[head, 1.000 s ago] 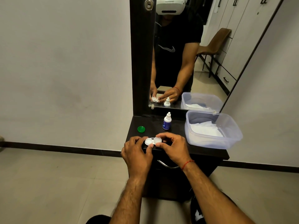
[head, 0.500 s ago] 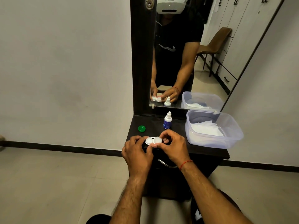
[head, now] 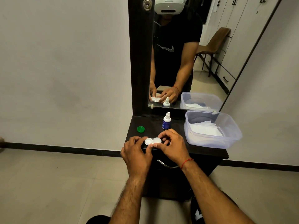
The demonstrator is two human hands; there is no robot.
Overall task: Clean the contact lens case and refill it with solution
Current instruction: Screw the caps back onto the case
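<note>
Head view: looking down over both forearms at a dark cabinet top (head: 208, 151) with a mirror (head: 181, 62) behind it.
Contact lens case: the white contact lens case (head: 152, 141) is held just above the front edge of the cabinet top, between the two hands, lying flat with its two round wells side by side.
Wells: the left well looks open; the right one has a white round piece on it, either a cap or the rim, and I cannot tell which.
Left hand: the left hand (head: 135, 153) is curled around the left end of the case, fingers behind it and thumb at the front edge, closed on it.
Right hand: the right hand (head: 171, 147) pinches at the right well, thumb in front and fingertips over the back, closed on the case or its cap; a red thread circles the wrist.
Green cap: a green cap (head: 140, 129) lies on the cabinet top to the left, apart from the case.
Solution bottle: a small solution bottle (head: 166, 122) with a blue label and white tip stands upright behind the hands, near the mirror.
Plastic container: a clear plastic container (head: 233, 126) sits on the right of the top, with white tissue (head: 205, 130) lying in it.
Handle: a metal drawer handle (head: 166, 165) shows below the hands.
Mirror image: it shows the hands, the bottle and the container reflected.
</note>
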